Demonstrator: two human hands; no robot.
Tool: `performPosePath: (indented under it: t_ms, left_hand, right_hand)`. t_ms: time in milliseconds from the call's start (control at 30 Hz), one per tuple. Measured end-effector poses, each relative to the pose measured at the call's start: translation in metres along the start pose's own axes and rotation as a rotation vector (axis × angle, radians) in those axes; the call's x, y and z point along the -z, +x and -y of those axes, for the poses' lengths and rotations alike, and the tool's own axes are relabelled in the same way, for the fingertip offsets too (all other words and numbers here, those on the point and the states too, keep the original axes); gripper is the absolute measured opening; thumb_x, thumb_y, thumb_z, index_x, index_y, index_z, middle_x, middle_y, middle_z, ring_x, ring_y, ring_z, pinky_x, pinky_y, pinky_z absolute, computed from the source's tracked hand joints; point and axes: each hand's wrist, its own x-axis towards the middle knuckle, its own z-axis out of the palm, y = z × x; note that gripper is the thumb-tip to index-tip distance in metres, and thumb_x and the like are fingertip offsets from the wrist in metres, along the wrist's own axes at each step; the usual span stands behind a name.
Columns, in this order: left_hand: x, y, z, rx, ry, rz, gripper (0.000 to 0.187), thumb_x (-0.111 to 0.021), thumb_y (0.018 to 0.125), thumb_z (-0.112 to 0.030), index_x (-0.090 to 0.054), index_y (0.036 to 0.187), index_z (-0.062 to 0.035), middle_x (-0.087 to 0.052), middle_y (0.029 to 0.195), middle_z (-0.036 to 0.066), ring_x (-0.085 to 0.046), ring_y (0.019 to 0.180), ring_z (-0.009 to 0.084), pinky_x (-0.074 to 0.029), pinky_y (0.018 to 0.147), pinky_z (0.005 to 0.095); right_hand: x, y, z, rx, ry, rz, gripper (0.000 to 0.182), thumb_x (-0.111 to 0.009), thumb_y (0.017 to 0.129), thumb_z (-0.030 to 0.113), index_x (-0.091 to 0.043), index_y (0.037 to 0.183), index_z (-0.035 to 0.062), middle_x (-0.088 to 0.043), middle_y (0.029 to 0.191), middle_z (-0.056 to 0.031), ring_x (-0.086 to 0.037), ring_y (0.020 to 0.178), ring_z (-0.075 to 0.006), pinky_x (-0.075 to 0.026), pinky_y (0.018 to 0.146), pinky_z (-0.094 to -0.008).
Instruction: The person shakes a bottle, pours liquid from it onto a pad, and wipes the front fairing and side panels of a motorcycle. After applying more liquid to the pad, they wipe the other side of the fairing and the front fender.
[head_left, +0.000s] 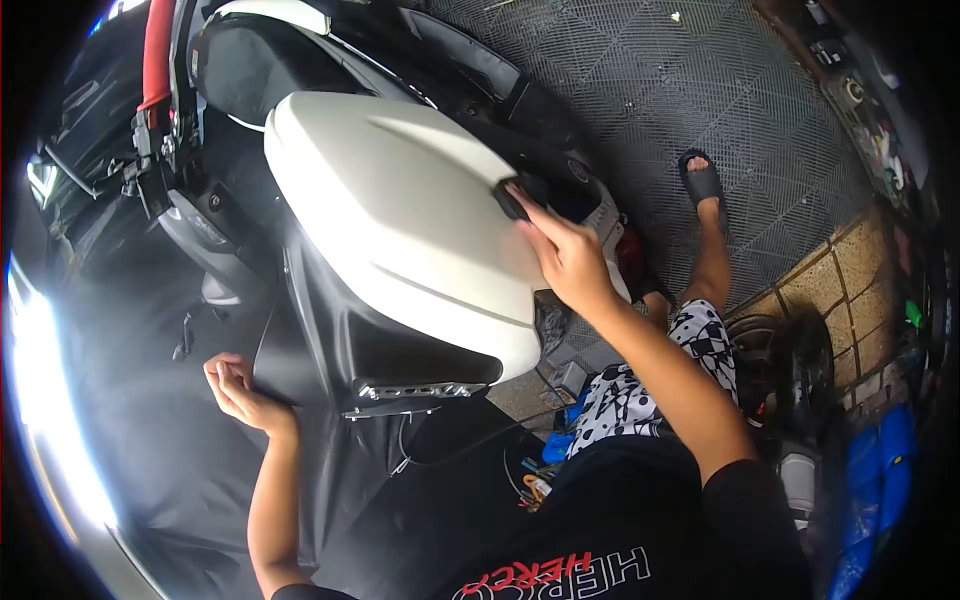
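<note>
A large white body panel [400, 220] of a motorbike fills the middle of the view. My right hand [570, 258] is at its right edge, fingers closed on a small black pad-like object [511, 200] that touches the panel. What exactly the object is cannot be made out. On the left, my left hand [242, 392] is beside a black part [290, 365] below the panel, apparently touching its edge. Its fingers are curled in and nothing shows in them. A perforated metal bracket [420, 391] is fixed along the black part's lower edge.
A red handlebar grip [156, 55] and lever stand at the upper left. Black sheeting [170, 450] covers the left side. Patterned grey matting [640, 80] lies on the right, where my sandalled foot [700, 180] rests. Cables [535, 490] and blue items [875, 480] lie near me.
</note>
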Motion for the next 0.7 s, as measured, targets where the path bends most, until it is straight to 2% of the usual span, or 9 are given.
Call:
performPosePath:
  t_ms: [100,200,367,433,500,533,567,633,700]
  left_hand:
    - [0.0,0.001,-0.001,-0.017,0.019,0.019,0.026,-0.042,0.104,-0.022,-0.055,0.088,-0.0065,-0.041,0.077,-0.003,-0.034,0.068,0.0056,-0.025,0.062,0.0225]
    - [-0.001,0.0,-0.005,-0.026,0.048,0.016,0.027,-0.042,0.105,-0.021,-0.054,0.087,-0.0057,-0.041,0.079,-0.002,-0.034,0.069,0.0061,-0.026,0.063,0.0227]
    - [-0.001,0.0,-0.002,-0.031,0.029,-0.001,0.027,-0.041,0.105,-0.02,-0.053,0.086,-0.0048,-0.04,0.081,-0.002,-0.036,0.071,0.0065,-0.026,0.063,0.0229]
    - [0.003,0.001,0.004,-0.035,0.046,0.005,0.028,-0.04,0.104,-0.024,-0.054,0.089,-0.0054,-0.042,0.08,-0.001,-0.037,0.07,0.008,-0.027,0.063,0.0236]
    - [0.001,0.0,0.001,-0.059,0.035,0.02,0.029,-0.039,0.104,-0.023,-0.055,0.088,-0.0049,-0.043,0.081,-0.001,-0.037,0.071,0.0082,-0.028,0.064,0.0243]
    - [0.0,0.0,0.001,-0.09,0.06,0.009,0.029,-0.039,0.104,-0.023,-0.055,0.087,-0.0051,-0.043,0.08,-0.001,-0.036,0.07,0.0077,-0.027,0.063,0.0246]
    - [-0.003,0.001,0.001,-0.123,0.081,-0.013,0.03,-0.039,0.104,-0.022,-0.056,0.086,-0.0052,-0.043,0.079,-0.002,-0.035,0.07,0.0072,-0.027,0.063,0.0248]
    - [-0.004,-0.001,-0.003,-0.137,0.059,-0.034,0.031,-0.04,0.106,-0.022,-0.057,0.085,-0.0049,-0.042,0.078,-0.002,-0.033,0.07,0.0068,-0.027,0.064,0.025]
    - [-0.003,-0.001,-0.004,-0.124,0.047,0.007,0.029,-0.042,0.105,-0.021,-0.056,0.086,-0.0048,-0.044,0.08,-0.002,-0.035,0.071,0.0075,-0.027,0.065,0.0253]
  right_hand:
    - [0.0,-0.004,-0.003,-0.036,0.028,-0.026,0.048,-0.061,0.095,-0.006,-0.058,0.142,0.0022,-0.061,0.138,-0.0226,-0.059,0.13,-0.0322,-0.054,0.103,-0.0367]
    - [-0.011,0.024,0.003,0.059,0.103,-0.041,0.044,-0.06,0.097,-0.005,-0.059,0.14,0.0014,-0.057,0.144,-0.0217,-0.052,0.138,-0.031,-0.048,0.112,-0.0384]
    - [-0.046,0.105,0.002,0.287,0.045,-0.102,0.035,-0.063,0.1,0.007,-0.064,0.135,0.002,-0.064,0.135,-0.0224,-0.061,0.13,-0.0315,-0.05,0.107,-0.0358]
    - [-0.032,0.149,0.033,-0.141,-0.012,0.242,0.032,-0.063,0.102,0.017,-0.068,0.132,0.0068,-0.076,0.103,-0.0194,-0.075,0.093,-0.0256,-0.056,0.085,-0.034]
    - [-0.044,0.185,0.006,0.04,-0.059,0.255,0.032,-0.061,0.103,0.024,-0.07,0.132,0.0128,-0.066,0.067,-0.0126,-0.059,0.058,-0.017,-0.049,0.062,-0.0324]
    - [-0.06,0.188,-0.019,0.179,-0.009,0.165,0.032,-0.06,0.104,0.026,-0.07,0.132,0.014,-0.064,0.063,-0.0121,-0.051,0.051,-0.0117,-0.046,0.056,-0.0322]
    - [-0.051,0.181,-0.017,0.185,-0.015,0.162,0.032,-0.06,0.104,0.026,-0.07,0.132,0.014,-0.064,0.063,-0.0121,-0.051,0.051,-0.0117,-0.046,0.056,-0.0322]
    - [-0.016,0.146,-0.011,-0.02,-0.208,0.247,0.033,-0.061,0.104,0.024,-0.068,0.134,0.0141,-0.075,0.093,-0.0186,-0.066,0.061,-0.0173,-0.053,0.065,-0.03]
    - [0.006,0.105,-0.034,0.231,-0.138,0.121,0.033,-0.062,0.103,0.02,-0.067,0.135,0.0131,-0.071,0.115,-0.0216,-0.074,0.074,-0.027,-0.056,0.072,-0.032]
